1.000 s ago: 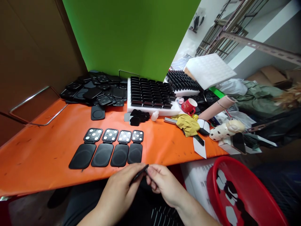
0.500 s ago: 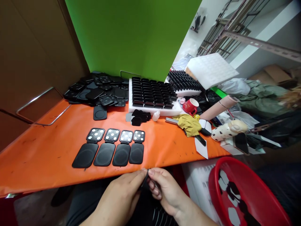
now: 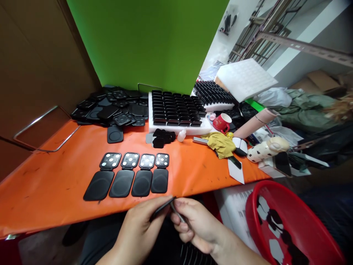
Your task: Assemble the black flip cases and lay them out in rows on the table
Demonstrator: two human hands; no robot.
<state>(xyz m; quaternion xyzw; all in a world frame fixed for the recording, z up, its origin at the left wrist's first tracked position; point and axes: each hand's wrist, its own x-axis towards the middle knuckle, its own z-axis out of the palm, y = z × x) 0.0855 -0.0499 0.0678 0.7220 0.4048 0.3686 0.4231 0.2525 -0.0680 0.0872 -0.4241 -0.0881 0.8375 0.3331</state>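
Note:
Beyond the table's near edge, my left hand (image 3: 142,222) is closed on a flat black plate (image 3: 162,207), tilted and seen nearly edge-on. My right hand (image 3: 197,222) grips a thin dark tool (image 3: 178,212), its tip meeting the plate's edge; its exact kind is hidden by my fingers. In front of my hands lies a row of several unfolded black hinged pads (image 3: 122,183). Their upper squares (image 3: 130,159) carry light round dots, and their lower panels are smooth black.
A heap of black pads (image 3: 110,108) lies at the back left. Black pieces stand in a white foam tray (image 3: 179,129), with dark cut-outs (image 3: 162,138) and a small bottle (image 3: 181,135) before it. Rightward are a yellow cloth (image 3: 221,144), red mug (image 3: 222,123) and red basin (image 3: 309,221).
The plate in my left hand has tilted flatter, showing more of its edge. My right hand has turned slightly, and the tool shows more clearly. The view has shifted a little.

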